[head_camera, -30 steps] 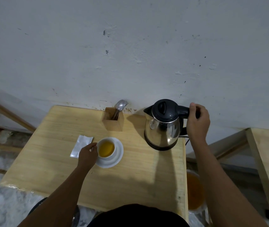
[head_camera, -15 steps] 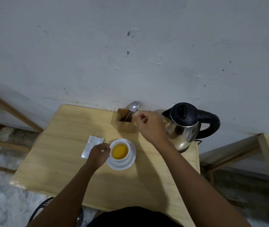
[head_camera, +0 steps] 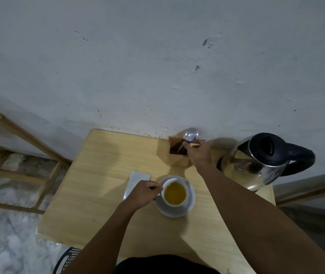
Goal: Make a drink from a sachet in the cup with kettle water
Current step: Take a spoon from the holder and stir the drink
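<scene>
The cup [head_camera: 174, 191] is sitting on a white saucer [head_camera: 190, 204] near the middle of the worktop [head_camera: 98, 194], and it is holding an amber-yellow liquid that is filling it close to the rim. The liquid is looking clear and even, with no powder visible on its surface. The left hand [head_camera: 143, 192] is closing its fingers on the cup's left side, apparently at the handle, though the handle itself is hidden. A flat white sachet [head_camera: 136, 182] is lying just beside that hand, on the worktop.

The right hand [head_camera: 198, 153] is reaching past the cup to the wooden holder [head_camera: 177, 153] at the wall edge and is pinching the stem of a spoon [head_camera: 191, 134] whose bowl is standing above the holder's rim. Whether the spoon is already rising cannot be told. The kettle [head_camera: 260, 161] is standing upright just right of that hand, lid down.

Judged risks: the right forearm is passing directly over the full cup, so a low return could be striking the rim and slopping liquid into the saucer. Pulling the spoon at an angle could be tipping the light holder, which is standing near the kettle. The kettle's steel wall, probably hot, is lying near the right wrist. Brisk stirring in so full a cup could be spilling over the rim.
</scene>
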Available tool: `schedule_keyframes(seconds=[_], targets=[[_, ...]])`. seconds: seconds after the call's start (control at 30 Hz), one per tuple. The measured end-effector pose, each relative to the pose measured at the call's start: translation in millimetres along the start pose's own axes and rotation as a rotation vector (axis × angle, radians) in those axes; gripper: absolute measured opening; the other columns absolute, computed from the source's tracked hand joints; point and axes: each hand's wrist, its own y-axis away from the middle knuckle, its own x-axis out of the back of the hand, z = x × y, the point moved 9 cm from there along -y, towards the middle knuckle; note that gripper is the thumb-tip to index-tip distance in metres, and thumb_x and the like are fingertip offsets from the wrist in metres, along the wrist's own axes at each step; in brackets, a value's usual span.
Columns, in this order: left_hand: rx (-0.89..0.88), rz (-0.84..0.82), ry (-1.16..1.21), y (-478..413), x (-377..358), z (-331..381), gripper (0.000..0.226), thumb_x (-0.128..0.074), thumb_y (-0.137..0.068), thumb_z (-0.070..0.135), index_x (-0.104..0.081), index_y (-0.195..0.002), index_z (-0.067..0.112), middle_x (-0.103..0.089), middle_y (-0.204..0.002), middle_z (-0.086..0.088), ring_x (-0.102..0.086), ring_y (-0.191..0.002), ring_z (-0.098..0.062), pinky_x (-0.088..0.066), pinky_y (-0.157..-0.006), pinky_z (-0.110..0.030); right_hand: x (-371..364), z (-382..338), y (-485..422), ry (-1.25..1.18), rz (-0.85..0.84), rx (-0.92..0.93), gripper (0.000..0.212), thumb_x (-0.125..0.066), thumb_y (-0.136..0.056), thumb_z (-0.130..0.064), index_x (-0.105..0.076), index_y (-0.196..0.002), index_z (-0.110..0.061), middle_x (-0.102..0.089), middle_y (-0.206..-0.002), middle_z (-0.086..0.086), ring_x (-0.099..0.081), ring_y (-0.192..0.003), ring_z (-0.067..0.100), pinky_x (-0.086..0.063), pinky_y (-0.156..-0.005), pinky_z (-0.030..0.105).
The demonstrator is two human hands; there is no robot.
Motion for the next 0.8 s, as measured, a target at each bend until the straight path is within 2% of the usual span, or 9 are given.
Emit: schedule_keyframes(seconds=[0.1,0.23,0.33,0.4,0.53,0.7,0.8], targets=[[0.004,-0.031,-0.019,-3.9,0.9,-1.1,0.021,-0.061,-0.089,0.031,-0.074,-0.095,0.016,-0.07,-0.084,0.004,-0.065,-0.07,-0.01,-0.038,-0.044,-0.006,-0.8,-0.8,-3.3,-0.009,0.065,0.028,0.022,-0.072,-0.08,-0.043,-0.066,-0.091,-0.024,-0.07,-0.089,-0.005,-0.065,-0.084,0.017,-0.057,-0.076,0.036],[-0.011,-0.069,-0.018,-6.5,0.0,-4.2,0.021,-0.061,-0.09,0.031,-0.074,-0.096,0.016,-0.07,-0.084,0.003,-0.064,-0.069,-0.008,-0.041,-0.05,-0.006,3.3,-1.5,3.1,-0.028,0.163,0.044,0.024,-0.074,-0.082,-0.036,-0.066,-0.07,-0.017,-0.067,-0.069,0.0,-0.061,-0.068,0.019,-0.05,-0.063,0.031],[-0.032,-0.106,-0.003,-7.0,-2.2,-5.4,0.019,-0.06,-0.09,0.03,-0.074,-0.089,0.017,-0.071,-0.085,-0.004,-0.063,-0.069,-0.011,-0.048,-0.063,-0.018,5.1,-3.0,9.5,-0.011,0.189,0.073,0.024,-0.071,-0.085,-0.037,-0.07,-0.073,-0.017,-0.068,-0.069,0.001,-0.066,-0.071,0.021,-0.055,-0.066,0.037],[-0.034,-0.113,0.011,-8.5,-2.9,-6.5,0.018,-0.061,-0.089,0.029,-0.075,-0.087,0.017,-0.072,-0.084,-0.002,-0.063,-0.07,-0.01,-0.049,-0.067,-0.022,7.0,-7.2,14.0,-0.028,0.186,0.097,0.021,-0.071,-0.085,-0.038,-0.072,-0.076,-0.019,-0.069,-0.071,0.0,-0.067,-0.073,0.019,-0.057,-0.068,0.038],[-0.059,-0.101,-0.001,-9.7,-2.5,-4.6,0.02,-0.061,-0.09,0.026,-0.075,-0.091,0.012,-0.069,-0.082,0.005,-0.061,-0.074,-0.002,-0.043,-0.062,-0.012,17.3,-29.8,33.1,-0.142,0.201,0.197,0.018,-0.071,-0.085,-0.032,-0.072,-0.087,-0.015,-0.07,-0.079,0.001,-0.063,-0.074,0.013,-0.049,-0.064,0.027],[-0.083,-0.079,0.001,-9.0,-1.8,-4.6,0.02,-0.061,-0.09,0.027,-0.074,-0.093,0.013,-0.071,-0.088,0.003,-0.062,-0.079,-0.006,-0.042,-0.062,-0.009,55.5,-77.2,91.8,-0.361,0.312,0.424,0.016,-0.068,-0.086,-0.012,-0.062,-0.081,0.002,-0.065,-0.068,0.001,-0.059,-0.06,0.004,-0.046,-0.056,0.018],[-0.112,-0.062,0.005,-8.9,-2.7,-5.6,0.021,-0.06,-0.09,0.028,-0.074,-0.092,0.012,-0.073,-0.091,-0.003,-0.064,-0.081,-0.01,-0.046,-0.067,-0.015,77.4,-92.4,127.2,-0.473,0.357,0.571,0.012,-0.066,-0.085,-0.011,-0.061,-0.084,-0.001,-0.071,-0.075,0.012,-0.069,-0.07,0.022,-0.056,-0.064,0.031]])
